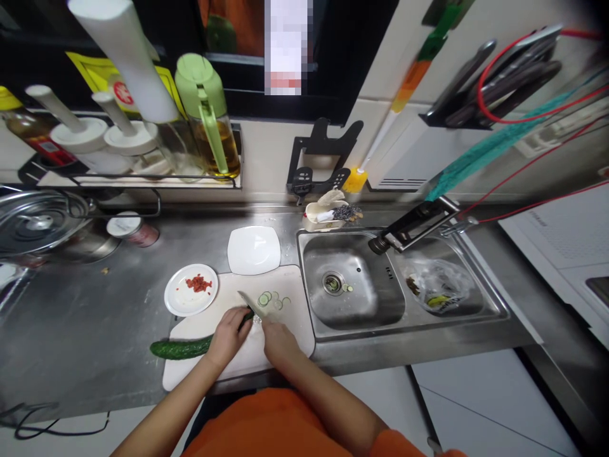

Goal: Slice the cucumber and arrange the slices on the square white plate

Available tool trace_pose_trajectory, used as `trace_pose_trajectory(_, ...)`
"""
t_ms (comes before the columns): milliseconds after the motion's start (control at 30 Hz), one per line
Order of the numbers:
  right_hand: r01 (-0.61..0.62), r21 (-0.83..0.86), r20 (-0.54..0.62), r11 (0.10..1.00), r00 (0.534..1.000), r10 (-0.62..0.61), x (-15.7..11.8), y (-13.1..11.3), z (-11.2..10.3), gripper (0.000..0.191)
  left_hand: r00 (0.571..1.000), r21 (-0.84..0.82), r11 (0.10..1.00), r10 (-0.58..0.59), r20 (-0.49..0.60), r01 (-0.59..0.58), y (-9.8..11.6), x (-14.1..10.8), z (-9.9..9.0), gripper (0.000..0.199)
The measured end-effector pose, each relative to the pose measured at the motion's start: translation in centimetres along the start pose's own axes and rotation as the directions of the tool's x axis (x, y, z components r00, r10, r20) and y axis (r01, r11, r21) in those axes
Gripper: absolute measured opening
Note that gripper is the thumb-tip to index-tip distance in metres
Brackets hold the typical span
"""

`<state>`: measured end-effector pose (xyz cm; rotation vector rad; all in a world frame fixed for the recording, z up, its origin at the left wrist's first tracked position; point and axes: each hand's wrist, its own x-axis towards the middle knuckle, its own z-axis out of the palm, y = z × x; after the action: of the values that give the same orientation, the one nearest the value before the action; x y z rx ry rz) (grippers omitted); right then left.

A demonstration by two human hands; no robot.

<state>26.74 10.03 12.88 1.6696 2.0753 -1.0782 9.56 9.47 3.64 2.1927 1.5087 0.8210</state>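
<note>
On the white cutting board [297, 298] lies a long green cucumber [181, 349], its right part under my left hand [228, 334]. The fingers of that hand are curled round the cucumber close to its cut end. My right hand [280, 341] is closed on the handle of a knife [250, 303], whose blade rests against the cucumber's end and points up and left. Several thin cucumber slices [265, 298] lie just beyond the blade. A round plate [175, 298] with chopped red pieces [198, 283] overlaps the board's upper left edge.
An empty square white plate [254, 249] stands behind the board. To the right is a double sink [354, 273] with a black faucet [404, 225] and a plastic bag [442, 285]. A lidded pot [85, 244] and a can [137, 231] stand left, below a condiment rack [190, 184].
</note>
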Motion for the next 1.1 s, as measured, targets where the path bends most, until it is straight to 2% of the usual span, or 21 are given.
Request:
trace_pose_trajectory(267,-0.024,-0.03,-0.023,0.999,0.999,0.024,-1.1,0.7,-0.5,0.043,0.999,0.052,0.999,0.007,0.05,-0.01,0.2,-0.1,-0.6,0.026)
trace_pose_trajectory(367,-0.052,-0.056,-0.008,0.997,0.999,0.051,-2.1,1.0,-1.0,0.043,0.999,0.043,0.999,0.007,0.035,-0.009,0.3,-0.1,-0.7,0.025)
trace_pose_trajectory(633,-0.02,-0.085,0.006,0.996,1.0,0.021,-4.7,1.1,-1.0,0.042,1.0,0.025,1.0,0.005,0.012,-0.005,0.4,0.0,-0.6,0.021)
trace_pose_trajectory(1100,-0.017,-0.091,0.003,0.996,1.0,0.017,-5.0,0.5,-1.8,0.04,1.0,0.008,1.0,-0.004,0.022,0.004,0.0,-0.2,-0.2,0.021)
